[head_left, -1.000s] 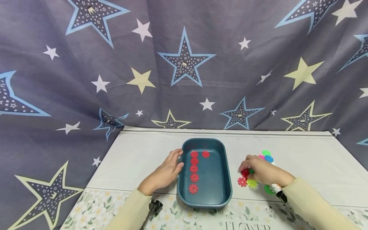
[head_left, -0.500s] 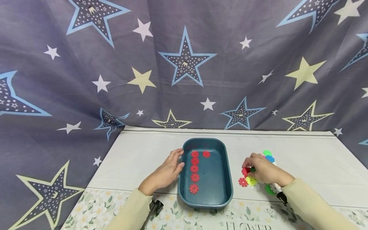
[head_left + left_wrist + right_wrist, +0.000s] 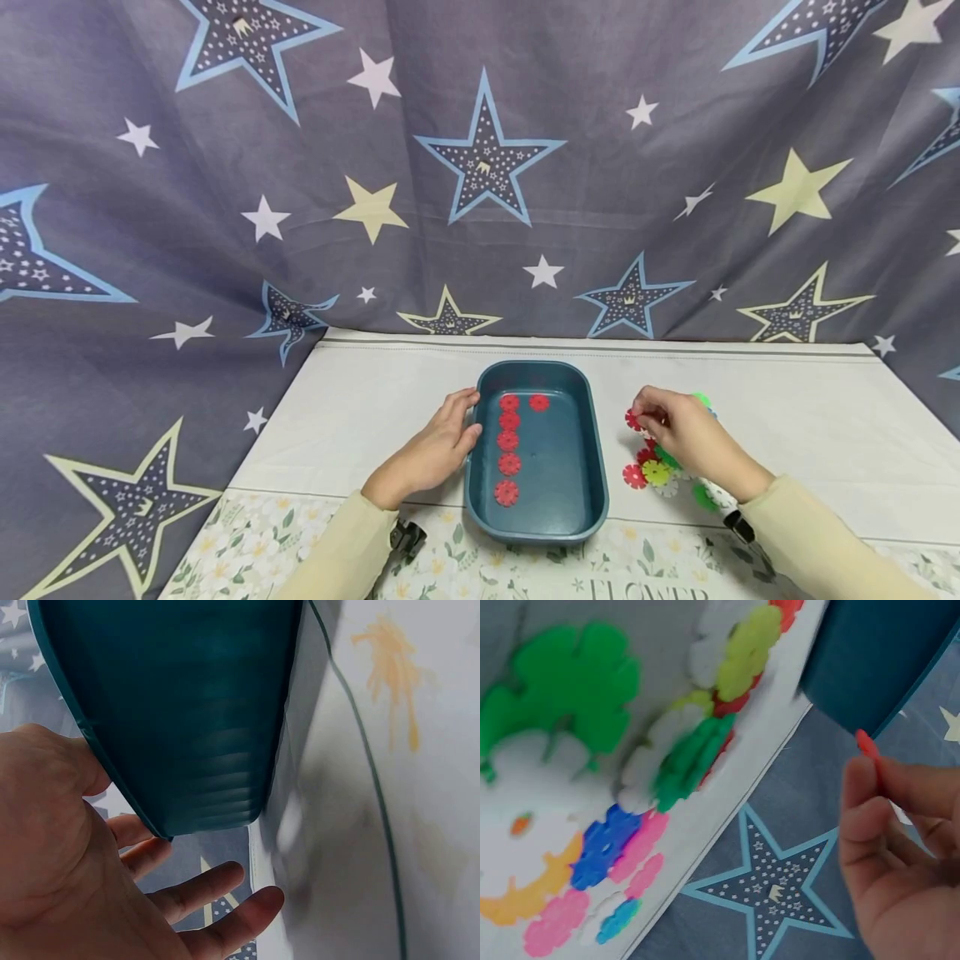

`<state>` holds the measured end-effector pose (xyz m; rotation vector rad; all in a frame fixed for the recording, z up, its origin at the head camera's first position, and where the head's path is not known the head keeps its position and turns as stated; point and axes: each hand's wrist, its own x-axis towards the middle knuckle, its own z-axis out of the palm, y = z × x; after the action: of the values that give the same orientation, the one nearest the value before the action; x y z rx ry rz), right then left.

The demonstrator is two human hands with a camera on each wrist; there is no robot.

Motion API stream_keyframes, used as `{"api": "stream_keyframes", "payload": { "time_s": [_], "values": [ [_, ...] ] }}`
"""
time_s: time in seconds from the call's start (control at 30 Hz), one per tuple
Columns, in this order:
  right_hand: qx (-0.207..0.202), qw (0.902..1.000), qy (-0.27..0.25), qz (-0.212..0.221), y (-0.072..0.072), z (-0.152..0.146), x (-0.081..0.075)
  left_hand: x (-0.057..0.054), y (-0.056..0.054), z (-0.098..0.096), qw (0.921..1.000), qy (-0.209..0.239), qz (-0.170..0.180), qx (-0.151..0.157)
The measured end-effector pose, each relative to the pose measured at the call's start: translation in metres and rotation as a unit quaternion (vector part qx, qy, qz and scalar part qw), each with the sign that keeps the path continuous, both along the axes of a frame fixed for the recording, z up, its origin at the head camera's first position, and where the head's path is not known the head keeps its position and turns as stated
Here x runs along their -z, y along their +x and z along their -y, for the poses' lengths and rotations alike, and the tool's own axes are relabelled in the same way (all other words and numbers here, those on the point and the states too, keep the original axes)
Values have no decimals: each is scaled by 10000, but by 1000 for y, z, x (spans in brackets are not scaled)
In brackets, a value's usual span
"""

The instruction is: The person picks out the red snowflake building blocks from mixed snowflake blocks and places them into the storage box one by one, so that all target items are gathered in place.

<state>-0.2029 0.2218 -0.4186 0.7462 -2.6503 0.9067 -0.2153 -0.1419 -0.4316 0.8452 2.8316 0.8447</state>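
Observation:
My right hand pinches a red snowflake disc between thumb and fingertips, above the pile to the right of the tray. In the right wrist view that red disc shows edge-on at the fingertips. My left hand rests its fingers on the left rim of the dark teal tray; in the left wrist view its fingers are spread loosely by the tray wall. Inside the tray, a column of several red discs lies along the left, with one more red disc at the upper right.
Below and behind the right hand lies a loose pile of discs: a yellow disc, a red disc, a green disc, plus white, blue and pink ones. A star-patterned curtain closes off the table's back.
The right hand has picked a red disc out of the pile and lifted it slightly up and away. The left hand and the tray stay where they were.

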Motion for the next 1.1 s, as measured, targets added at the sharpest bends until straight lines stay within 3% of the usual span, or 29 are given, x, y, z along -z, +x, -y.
{"api": "stream_keyframes", "payload": {
  "time_s": [0.17,0.3,0.57,0.8,0.97,1.1],
  "values": [
    [36,9987,-169,-476,5,10,-8,1,-1,1,10000,64,-37,58],
    [-284,9970,-8,-721,10,24,-14,1,-1,2,10000,46,-29,64],
    [-789,9936,725,-360,15,55,-22,1,-1,3,10000,63,-46,56],
    [-1261,9754,1710,-582,8,82,-23,1,-1,2,10000,4,-41,38],
    [-1487,9658,2126,-6,3,96,-22,0,-1,1,10000,40,-12,19],
    [-1364,9564,2542,456,-3,104,-19,0,0,1,10000,-12,5,13]
  ]
}}
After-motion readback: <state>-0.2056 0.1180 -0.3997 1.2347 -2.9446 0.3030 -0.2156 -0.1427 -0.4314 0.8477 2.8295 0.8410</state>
